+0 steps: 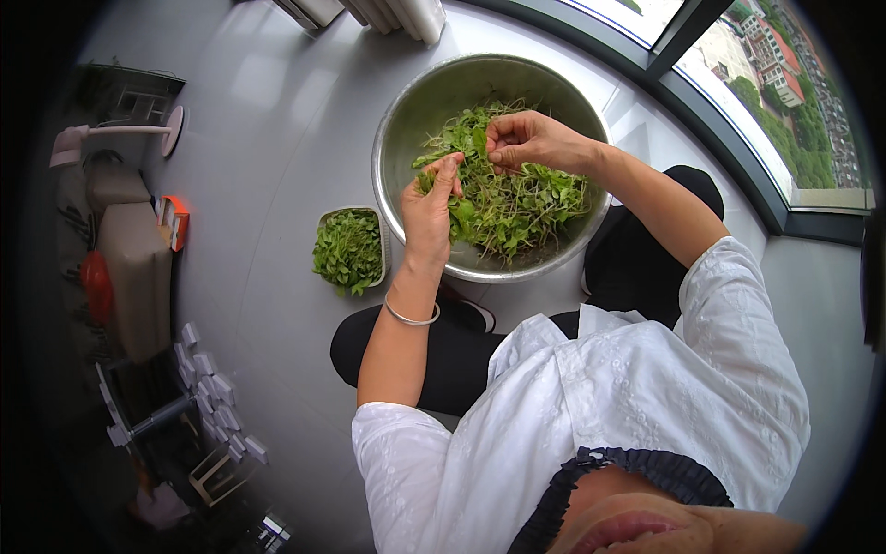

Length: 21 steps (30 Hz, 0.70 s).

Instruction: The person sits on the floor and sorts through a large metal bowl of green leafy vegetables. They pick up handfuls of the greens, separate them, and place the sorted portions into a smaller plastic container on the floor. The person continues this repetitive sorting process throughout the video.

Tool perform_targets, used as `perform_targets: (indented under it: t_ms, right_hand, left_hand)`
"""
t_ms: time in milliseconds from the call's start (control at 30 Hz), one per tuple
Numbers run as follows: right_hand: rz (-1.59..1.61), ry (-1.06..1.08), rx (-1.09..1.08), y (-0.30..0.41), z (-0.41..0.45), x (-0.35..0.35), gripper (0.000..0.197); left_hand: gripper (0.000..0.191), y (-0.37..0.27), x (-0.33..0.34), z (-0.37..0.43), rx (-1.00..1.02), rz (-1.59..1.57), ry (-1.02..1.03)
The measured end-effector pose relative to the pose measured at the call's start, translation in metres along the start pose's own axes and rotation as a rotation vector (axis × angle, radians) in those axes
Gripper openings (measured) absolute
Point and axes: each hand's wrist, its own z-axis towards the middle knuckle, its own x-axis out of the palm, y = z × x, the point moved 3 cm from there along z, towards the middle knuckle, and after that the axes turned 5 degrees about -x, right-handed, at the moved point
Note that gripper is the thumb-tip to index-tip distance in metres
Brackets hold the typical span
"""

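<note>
A wide stainless-steel basin (391, 149) stands on the floor before me, with a heap of leafy greens (522, 208) with thin stems and roots inside. Over its left part, my left hand (432, 201) holds some green sprigs between thumb and fingers; a silver bangle is on that wrist. My right hand (529, 142) is just to the right of it, above the heap, its thumb and fingers pinched on a leafy sprig (480, 138). Left of the basin sits a small light plastic basket (385, 246) filled with green leaves (349, 249).
A window frame (661, 66) runs along the upper right. Pale upright objects (408, 17) stand at the top. On the left are a padded seat (135, 277), an orange box (178, 223), a pink stand (128, 130) and white blocks (214, 395). My bent knees flank the basin's near side.
</note>
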Motion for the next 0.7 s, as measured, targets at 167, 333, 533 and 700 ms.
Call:
perform_targets:
  t_ms: [167,333,533,700]
  right_hand:
    - [-0.059,-0.010,0.011,-0.006,0.011,0.013,0.014]
    - [-0.749,-0.335,0.041,-0.041,0.018,-0.049,0.033]
    - [-0.978,-0.099,0.467,-0.111,0.008,-0.054,0.055]
    - [-0.867,0.059,0.081,-0.097,0.018,0.035,0.050]
  left_hand:
    - [0.020,0.002,0.006,0.003,0.046,0.041,0.040]
    - [0.016,-0.006,-0.007,0.010,0.090,-0.016,-0.125]
    - [0.015,-0.009,-0.020,0.010,0.096,-0.075,-0.192]
    - [0.014,-0.021,-0.010,0.002,0.078,-0.119,-0.182]
